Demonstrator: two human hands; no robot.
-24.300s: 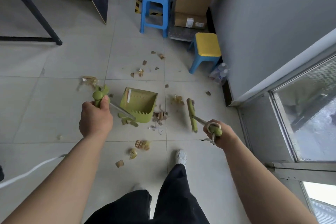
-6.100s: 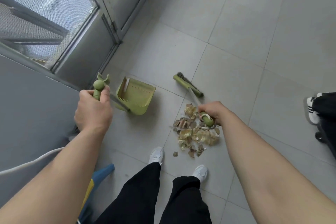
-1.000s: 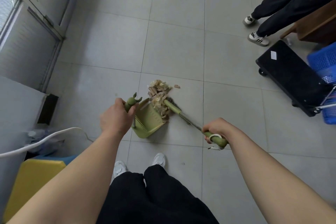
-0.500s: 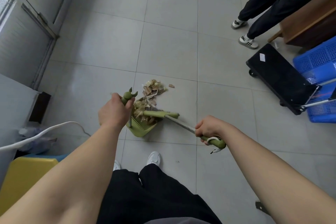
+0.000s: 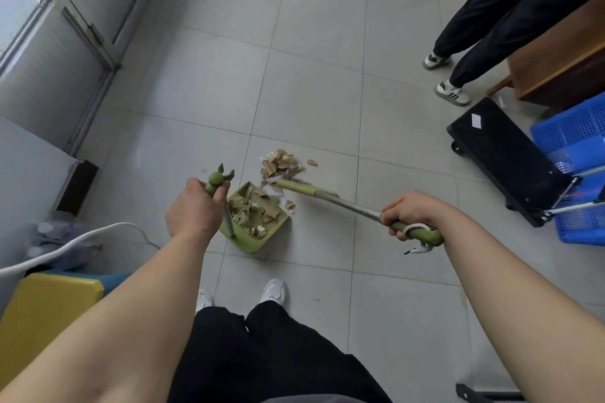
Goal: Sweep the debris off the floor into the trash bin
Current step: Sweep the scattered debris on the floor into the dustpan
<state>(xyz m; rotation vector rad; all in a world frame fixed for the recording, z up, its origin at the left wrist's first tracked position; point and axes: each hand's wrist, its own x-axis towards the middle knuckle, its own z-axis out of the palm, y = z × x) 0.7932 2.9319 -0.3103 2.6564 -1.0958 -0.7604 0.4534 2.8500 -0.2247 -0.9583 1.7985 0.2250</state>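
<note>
My left hand (image 5: 193, 210) grips the upright handle of a green dustpan (image 5: 248, 240) that sits on the grey tiled floor. The pan holds a heap of brown cardboard scraps. My right hand (image 5: 411, 211) grips the green end of a broom (image 5: 306, 188) whose head lies at the pan's far mouth. A small pile of cardboard debris (image 5: 278, 165) remains on the floor just beyond the broom head, with one stray piece (image 5: 312, 162) to its right. No trash bin is in view.
A person's legs (image 5: 484, 20) stand at the upper right beside a wooden table (image 5: 563, 59). A black wheeled dolly (image 5: 501, 154) and a blue crate (image 5: 579, 167) sit on the right. A yellow stool (image 5: 42, 307) and a white cable (image 5: 68, 244) are at the lower left, a glass door (image 5: 95, 0) at the upper left.
The broom head has moved back out of the dustpan to its far mouth, leaving more scraps inside the pan. The dustpan and my left hand stay in place.
</note>
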